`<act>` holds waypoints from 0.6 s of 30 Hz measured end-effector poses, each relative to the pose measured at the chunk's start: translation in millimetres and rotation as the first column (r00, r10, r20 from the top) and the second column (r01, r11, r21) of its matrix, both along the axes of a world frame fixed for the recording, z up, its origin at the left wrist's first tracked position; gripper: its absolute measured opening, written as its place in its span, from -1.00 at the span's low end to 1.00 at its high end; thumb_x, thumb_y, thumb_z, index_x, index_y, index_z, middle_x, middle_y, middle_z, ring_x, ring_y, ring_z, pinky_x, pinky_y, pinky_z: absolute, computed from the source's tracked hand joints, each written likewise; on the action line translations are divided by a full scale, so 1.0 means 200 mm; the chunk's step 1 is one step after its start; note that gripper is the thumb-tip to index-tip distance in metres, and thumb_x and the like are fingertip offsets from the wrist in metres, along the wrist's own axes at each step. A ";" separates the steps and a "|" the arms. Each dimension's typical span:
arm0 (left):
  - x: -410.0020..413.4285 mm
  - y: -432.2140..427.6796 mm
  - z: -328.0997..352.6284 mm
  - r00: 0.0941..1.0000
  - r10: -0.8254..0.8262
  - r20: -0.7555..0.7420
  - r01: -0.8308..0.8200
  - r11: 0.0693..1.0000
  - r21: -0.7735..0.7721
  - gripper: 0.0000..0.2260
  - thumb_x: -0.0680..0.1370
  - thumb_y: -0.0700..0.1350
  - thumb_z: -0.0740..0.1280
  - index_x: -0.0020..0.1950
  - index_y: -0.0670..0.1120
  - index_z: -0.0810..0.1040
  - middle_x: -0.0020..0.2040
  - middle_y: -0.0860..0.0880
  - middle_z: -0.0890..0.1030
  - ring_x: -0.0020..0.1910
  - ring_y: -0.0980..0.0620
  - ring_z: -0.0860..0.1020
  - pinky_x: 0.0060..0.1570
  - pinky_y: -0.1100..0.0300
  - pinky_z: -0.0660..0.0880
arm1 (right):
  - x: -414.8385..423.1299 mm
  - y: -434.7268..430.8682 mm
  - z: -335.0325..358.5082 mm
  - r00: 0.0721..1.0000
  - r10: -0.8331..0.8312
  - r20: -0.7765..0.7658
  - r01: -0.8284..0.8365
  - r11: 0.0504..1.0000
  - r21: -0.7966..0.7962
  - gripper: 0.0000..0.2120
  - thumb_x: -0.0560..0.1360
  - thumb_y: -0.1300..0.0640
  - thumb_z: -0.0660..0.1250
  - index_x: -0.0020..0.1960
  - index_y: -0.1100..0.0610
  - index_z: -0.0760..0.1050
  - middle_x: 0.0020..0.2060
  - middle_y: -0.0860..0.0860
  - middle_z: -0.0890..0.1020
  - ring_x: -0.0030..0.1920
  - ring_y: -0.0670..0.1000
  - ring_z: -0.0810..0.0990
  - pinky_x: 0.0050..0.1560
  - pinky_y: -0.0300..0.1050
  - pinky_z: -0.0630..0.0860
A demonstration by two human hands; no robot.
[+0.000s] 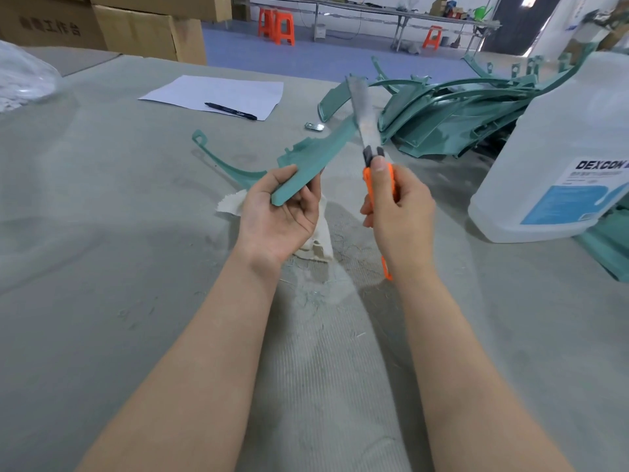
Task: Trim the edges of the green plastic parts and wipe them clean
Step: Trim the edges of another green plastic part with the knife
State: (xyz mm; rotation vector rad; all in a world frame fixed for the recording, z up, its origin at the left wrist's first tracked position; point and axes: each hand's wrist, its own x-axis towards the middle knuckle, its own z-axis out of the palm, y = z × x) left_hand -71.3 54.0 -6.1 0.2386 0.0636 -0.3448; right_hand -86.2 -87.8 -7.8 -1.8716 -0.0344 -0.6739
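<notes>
"DEXCON" on jug label (575,195)

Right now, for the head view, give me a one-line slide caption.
Left hand holds a curved green plastic part while right hand grips an orange utility knife, blade extended at the part's far end.

A long, curved teal-green plastic part (313,158) is held above the table, its near end gripped in the left hand (279,212), and it rises away to the right. An orange utility knife (369,182) in the right hand (398,212) points its long blade upward, crossing the part's far tip. A crumpled white cloth (321,233) lies underneath. More green parts (459,117) are heaped at far right.
</notes>
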 end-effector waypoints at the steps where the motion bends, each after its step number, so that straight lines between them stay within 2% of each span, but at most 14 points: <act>1: 0.00 0.00 0.00 1.000 -0.006 -0.002 0.006 1.000 0.000 -0.78 0.53 -0.27 0.21 0.16 -0.21 0.47 -0.01 -0.17 0.61 -0.34 -0.03 0.66 -0.47 0.36 0.52 | 0.00 -0.01 0.00 1.000 -0.021 0.009 0.021 1.000 0.001 -0.69 0.63 -0.08 0.18 -0.24 -0.02 0.47 -0.44 0.05 0.56 -0.45 -0.05 0.52 -0.34 -0.10 0.47; 7: -0.01 -0.01 0.00 0.998 -0.060 0.011 0.060 0.998 -0.017 -0.72 0.44 -0.28 0.25 0.13 -0.24 0.51 -0.07 -0.22 0.65 -0.34 -0.03 0.66 -0.46 0.39 0.51 | 0.00 -0.01 0.01 0.998 -0.049 0.024 0.049 0.999 -0.004 -0.68 0.64 -0.08 0.16 -0.26 -0.05 0.42 -0.42 0.10 0.59 -0.41 0.06 0.55 -0.35 -0.14 0.45; 11: -0.02 -0.01 0.00 0.998 -0.067 0.010 0.068 0.997 -0.029 -0.75 0.45 -0.28 0.25 0.09 -0.27 0.53 -0.08 -0.22 0.66 -0.33 -0.03 0.67 -0.45 0.39 0.52 | 0.00 -0.01 0.00 0.999 -0.029 0.027 0.028 0.999 0.045 -0.67 0.63 -0.08 0.18 -0.28 -0.04 0.42 -0.43 0.11 0.58 -0.46 -0.03 0.50 -0.40 -0.21 0.45; 18: -0.02 -0.02 0.00 0.998 -0.056 0.000 0.056 0.998 -0.037 -0.68 0.43 -0.28 0.25 0.19 -0.22 0.49 -0.05 -0.20 0.65 -0.33 -0.02 0.67 -0.42 0.42 0.50 | 0.00 -0.02 0.00 1.000 0.010 -0.001 -0.010 0.998 0.067 -0.64 0.64 -0.07 0.18 -0.28 0.04 0.43 -0.49 -0.01 0.53 -0.48 -0.10 0.50 -0.32 -0.08 0.51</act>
